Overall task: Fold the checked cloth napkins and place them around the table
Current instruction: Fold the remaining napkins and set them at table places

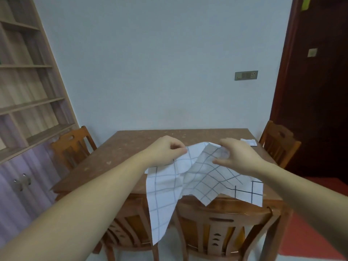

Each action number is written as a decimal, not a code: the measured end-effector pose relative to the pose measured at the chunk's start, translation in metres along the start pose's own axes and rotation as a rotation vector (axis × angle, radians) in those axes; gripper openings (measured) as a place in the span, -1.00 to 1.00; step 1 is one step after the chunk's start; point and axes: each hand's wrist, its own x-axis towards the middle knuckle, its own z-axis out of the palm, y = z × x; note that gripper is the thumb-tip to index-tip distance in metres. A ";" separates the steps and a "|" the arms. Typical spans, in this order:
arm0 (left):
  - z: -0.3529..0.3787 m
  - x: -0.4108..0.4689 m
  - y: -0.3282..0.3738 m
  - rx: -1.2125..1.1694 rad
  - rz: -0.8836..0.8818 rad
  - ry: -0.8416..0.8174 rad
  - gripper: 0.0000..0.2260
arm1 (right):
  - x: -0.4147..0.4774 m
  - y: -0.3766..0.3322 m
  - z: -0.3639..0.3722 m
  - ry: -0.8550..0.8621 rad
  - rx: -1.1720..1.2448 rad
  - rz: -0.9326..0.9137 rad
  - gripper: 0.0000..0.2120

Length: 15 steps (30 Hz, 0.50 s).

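Both forearms reach out from under the camera, my left forearm (84, 200) and my right forearm (305, 189), meeting over the near edge of the counter (131, 147).

Between my hands is a checked napkin (188, 178), white with grey lines. My left hand (167, 149) pinches one upper corner between thumb and fingertips. My right hand (237, 157) grips the upper edge just beside it, fingers curled over the cloth and thumb stretched out below them. The napkin sags in a crumpled fold between the two grips. Below my left hand its long end hangs off the counter edge, down between two chairs.

Under my right wrist a second napkin (252, 191) with darker lines lies flat at the counter's near edge; it seems a separate piece, though I cannot be sure. Beyond my right hand, at the far right of the counter, sits a small folded napkin (248, 142).

Below my right hand stands the near chair (222, 223), its back against the counter, with another chair (128, 228) below my left. A side chair (73, 146) stands out past my left hand and a fourth chair (278, 144) past my right. Further left are a wooden shelf unit (28, 81) and a cabinet (22, 181). Above my right hand is a wall socket (246, 75), with a dark door (320, 91) to its right.
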 end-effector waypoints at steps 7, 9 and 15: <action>-0.009 -0.010 -0.008 0.242 0.038 -0.004 -0.84 | 0.012 0.003 -0.015 -0.321 -0.038 0.018 -0.58; -0.008 -0.012 -0.005 0.270 0.059 0.003 -0.83 | 0.012 0.001 -0.019 -0.363 -0.067 -0.008 -0.62; -0.009 -0.013 0.000 0.379 0.140 0.009 -0.83 | 0.007 -0.004 -0.027 -0.338 -0.153 0.029 -0.63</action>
